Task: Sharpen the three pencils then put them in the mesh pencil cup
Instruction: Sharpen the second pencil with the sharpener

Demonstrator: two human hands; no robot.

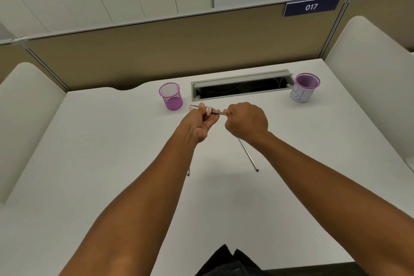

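Both forearms [139,186] reach out, fingers [207,111] pinching a pencil [216,111].

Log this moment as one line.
step: sharpening | left hand: holds pencil | right hand: closed at its tip, sharpener hidden | desk: one pencil | pink cup: empty

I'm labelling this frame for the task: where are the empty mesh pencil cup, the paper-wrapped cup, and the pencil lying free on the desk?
mesh pencil cup [171,96]: head view, on its pink mesh side wall.
paper-wrapped cup [302,94]: head view, on the white paper label.
pencil on desk [249,155]: head view, mid-shaft.
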